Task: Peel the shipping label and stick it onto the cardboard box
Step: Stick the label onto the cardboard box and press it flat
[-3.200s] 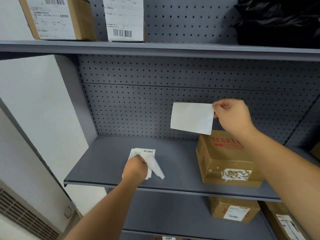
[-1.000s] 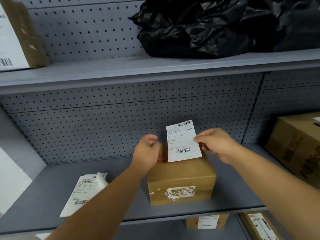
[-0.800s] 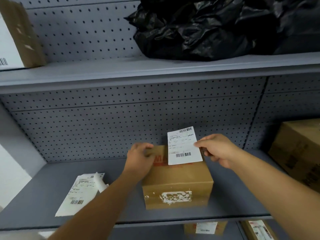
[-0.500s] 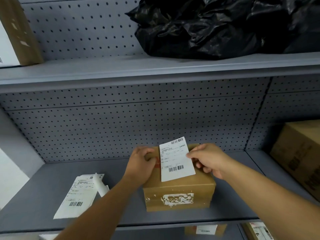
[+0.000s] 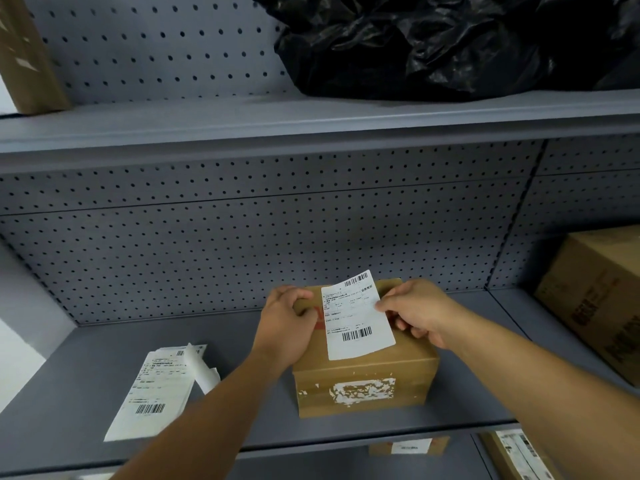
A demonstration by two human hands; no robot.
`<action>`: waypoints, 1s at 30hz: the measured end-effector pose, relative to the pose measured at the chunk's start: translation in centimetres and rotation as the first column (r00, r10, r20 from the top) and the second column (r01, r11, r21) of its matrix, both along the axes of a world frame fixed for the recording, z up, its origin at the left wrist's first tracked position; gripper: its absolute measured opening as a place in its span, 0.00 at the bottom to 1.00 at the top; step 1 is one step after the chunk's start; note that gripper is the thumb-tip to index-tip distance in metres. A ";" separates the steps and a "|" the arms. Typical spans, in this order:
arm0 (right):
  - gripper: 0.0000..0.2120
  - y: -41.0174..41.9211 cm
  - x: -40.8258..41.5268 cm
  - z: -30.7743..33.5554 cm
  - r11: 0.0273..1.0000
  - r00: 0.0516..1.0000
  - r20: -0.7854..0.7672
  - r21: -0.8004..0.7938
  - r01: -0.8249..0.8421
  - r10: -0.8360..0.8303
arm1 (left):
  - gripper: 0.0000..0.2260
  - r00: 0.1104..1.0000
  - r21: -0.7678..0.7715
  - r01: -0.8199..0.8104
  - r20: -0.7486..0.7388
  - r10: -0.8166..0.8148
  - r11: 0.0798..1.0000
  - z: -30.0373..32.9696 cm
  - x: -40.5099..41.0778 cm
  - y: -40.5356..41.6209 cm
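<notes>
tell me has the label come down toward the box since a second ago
Yes. The label has dropped onto the box top.

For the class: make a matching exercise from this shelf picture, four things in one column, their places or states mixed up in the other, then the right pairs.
Things
1. White shipping label
2. Crumpled black plastic bag
3. Small brown cardboard box
4. Loose printed label sheets

Places or states
A. On the upper shelf
B. Pinched in the right hand
C. Lying flat, left of the box
D. Steadied by the left hand

Pairs: 1-B, 2-A, 3-D, 4-C

white shipping label (image 5: 356, 317) tilted atop cardboard box (image 5: 363, 382)
</notes>
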State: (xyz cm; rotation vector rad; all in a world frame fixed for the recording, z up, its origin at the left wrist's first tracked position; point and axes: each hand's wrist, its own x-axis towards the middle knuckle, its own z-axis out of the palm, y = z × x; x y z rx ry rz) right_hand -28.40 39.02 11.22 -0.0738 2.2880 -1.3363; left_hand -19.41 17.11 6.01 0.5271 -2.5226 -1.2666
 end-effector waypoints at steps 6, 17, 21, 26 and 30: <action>0.06 -0.2 0.3 0.2 0.997 0.999 -0.034 0.068 -0.020 0.022 | 0.12 1.000 -0.015 0.009 0.000 -0.009 1.000 0.1 0.0 -0.1; 0.13 -0.9 0.7 1.1 0.945 0.954 -0.255 0.319 -0.070 0.157 | 0.13 1.000 -0.056 0.007 0.020 -0.006 0.998 0.3 -0.1 0.0; 0.13 -1.4 0.5 1.7 0.847 0.906 -0.298 0.520 -0.110 0.300 | 0.13 0.999 -0.079 0.009 0.037 -0.006 0.997 0.5 -0.1 0.0; 0.12 -1.4 0.6 1.7 0.796 0.836 -0.381 0.596 -0.103 0.394 | 0.13 0.996 -0.173 0.029 0.091 -0.013 0.985 1.2 -0.2 0.1; 0.13 -1.1 0.9 0.5 0.800 0.612 -0.592 0.589 -0.114 0.524 | 0.18 0.996 -0.322 0.089 0.003 -0.093 0.942 2.3 -0.6 0.6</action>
